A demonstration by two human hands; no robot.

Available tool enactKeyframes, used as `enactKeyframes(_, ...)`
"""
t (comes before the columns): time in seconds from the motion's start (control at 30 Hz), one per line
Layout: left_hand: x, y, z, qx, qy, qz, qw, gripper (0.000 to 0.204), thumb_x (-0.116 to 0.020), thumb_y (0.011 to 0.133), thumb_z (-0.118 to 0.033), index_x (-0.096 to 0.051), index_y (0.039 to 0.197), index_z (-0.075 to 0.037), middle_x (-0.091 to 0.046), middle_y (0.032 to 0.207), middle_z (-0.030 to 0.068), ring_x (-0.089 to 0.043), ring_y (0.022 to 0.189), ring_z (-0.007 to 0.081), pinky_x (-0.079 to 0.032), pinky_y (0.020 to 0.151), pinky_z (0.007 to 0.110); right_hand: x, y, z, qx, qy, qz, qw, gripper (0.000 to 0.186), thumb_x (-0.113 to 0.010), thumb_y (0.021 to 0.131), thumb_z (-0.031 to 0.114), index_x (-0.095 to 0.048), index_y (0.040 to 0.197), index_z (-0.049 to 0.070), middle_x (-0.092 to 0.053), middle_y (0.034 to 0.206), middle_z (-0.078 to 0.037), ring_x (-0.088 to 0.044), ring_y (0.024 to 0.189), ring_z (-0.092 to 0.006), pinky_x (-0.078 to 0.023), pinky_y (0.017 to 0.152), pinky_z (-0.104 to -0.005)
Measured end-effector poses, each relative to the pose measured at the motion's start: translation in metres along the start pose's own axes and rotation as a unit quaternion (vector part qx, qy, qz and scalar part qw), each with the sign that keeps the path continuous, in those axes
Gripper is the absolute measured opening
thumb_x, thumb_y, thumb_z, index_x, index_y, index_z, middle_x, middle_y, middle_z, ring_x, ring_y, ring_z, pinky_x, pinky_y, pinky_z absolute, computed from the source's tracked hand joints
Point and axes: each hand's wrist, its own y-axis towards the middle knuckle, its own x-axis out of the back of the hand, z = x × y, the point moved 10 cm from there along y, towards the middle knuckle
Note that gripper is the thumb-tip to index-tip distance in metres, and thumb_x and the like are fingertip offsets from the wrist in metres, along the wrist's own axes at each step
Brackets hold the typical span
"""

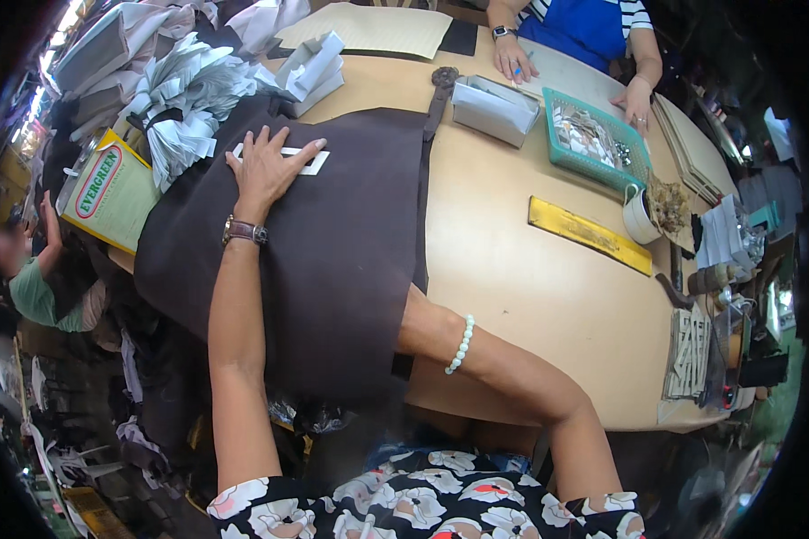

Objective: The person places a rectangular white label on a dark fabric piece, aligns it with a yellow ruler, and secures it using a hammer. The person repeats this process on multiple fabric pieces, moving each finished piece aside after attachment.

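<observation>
A large dark brown sheet of leather-like material [346, 260] is draped over the table and past its near edge. My left hand [265, 171] lies on its upper part, fingers spread, over a small white flat piece with cut-out slots [315, 163]. The palm and fingers partly cover that piece. My right forearm [512, 373], with a pale bead bracelet [460, 345], reaches under the sheet's right edge. The sheet hides my right hand completely, so its fingers do not show.
Left of the sheet stand a yellow-edged can [110, 193] and bundled white strips [184, 99]. Rightward are a white box [494, 110], a teal basket [562, 171] of small parts and a yellow bar [589, 235]. Across the table rests another person's hand [514, 61].
</observation>
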Motion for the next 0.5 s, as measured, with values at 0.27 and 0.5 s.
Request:
enactKeyframes(0.27, 0.009, -0.011, 0.009, 0.037, -0.06, -0.001, 0.997, 0.093, -0.053, 0.07, -0.078, -0.054, 0.131, -0.007, -0.041, 0.141, 0.0237, -0.027, 0.136, 0.041, -0.01, 0.111, 0.06, 0.041, -0.029, -0.06, -0.109, -0.186, 0.009, 0.977, 0.027, -0.053, 0.082, 0.011, -0.056, 0.108, 0.006, -0.052, 0.117, -0.012, -0.044, 0.123, -0.0297, -0.038, 0.095, -0.0521)
enactKeyframes(0.5, 0.025, -0.012, -0.015, 0.025, -0.141, 0.023, 0.989, 0.093, -0.054, 0.07, -0.077, -0.055, 0.129, -0.006, -0.042, 0.14, 0.0246, -0.028, 0.135, 0.0417, -0.011, 0.111, 0.059, 0.148, -0.047, -0.083, -0.217, -0.191, -0.194, 0.937, 0.029, -0.063, 0.065, -0.007, -0.055, 0.091, 0.005, -0.054, 0.096, -0.012, -0.054, 0.11, -0.0364, -0.046, 0.091, -0.0441)
